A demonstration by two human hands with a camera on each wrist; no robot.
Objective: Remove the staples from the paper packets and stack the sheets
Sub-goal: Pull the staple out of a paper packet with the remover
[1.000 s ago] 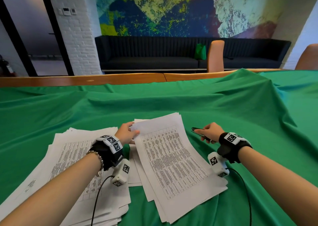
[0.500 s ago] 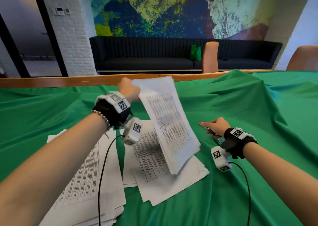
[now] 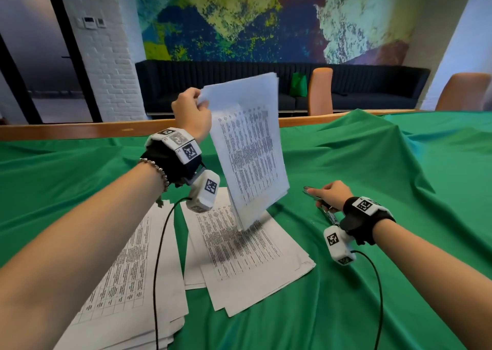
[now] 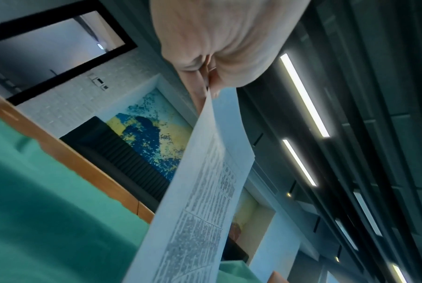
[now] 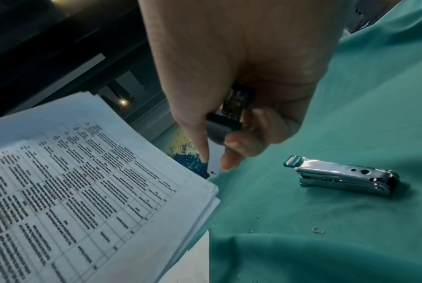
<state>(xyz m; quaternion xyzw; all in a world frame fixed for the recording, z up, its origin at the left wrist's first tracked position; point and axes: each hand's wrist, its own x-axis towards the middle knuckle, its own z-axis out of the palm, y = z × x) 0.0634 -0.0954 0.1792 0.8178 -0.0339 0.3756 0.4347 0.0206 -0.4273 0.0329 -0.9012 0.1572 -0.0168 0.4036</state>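
Lounge-type room: painted mural wall, dark sofa [image 3: 279,88] behind, long wood table under a rumpled green cloth [image 3: 372,163].

Left hand [image 3: 190,111] raised above table, thumb + fingers pinched on top corner of a paper packet [image 3: 250,147]. Packet hangs near-vertical from that one corner, lower edge just clear of the sheets below. Left wrist view confirms: fingertips [image 4: 206,76] nipped on the very edge, pages bowing away beneath.

Right hand [image 3: 331,195] low over the cloth, right of the papers, fingers curled round a dark staple remover [image 5: 229,118]; metal tip pokes out past the index finger. Silver stapler [image 5: 340,178] lies on cloth near that hand. A few loose pulled staples [image 5: 317,230] scattered close by.

Two piles flat on table: fanned stack [image 3: 127,283] on left under left forearm, second loose pile [image 3: 247,256] at centre, directly under the hanging packet.

Handling, my read: packet light, floppy, several sheets thick; swings and curls when held by one corner. Pages look square at the lower corner, so prob. bound or gripped tight up top; staple itself not visible. Corner pinch ok for a carry, poor for prying. Better laid flat, fingers pressing beside the stapled corner, so remover doesn't tear paper. Edges thin, tear-prone; sheets may slip apart once unbound.
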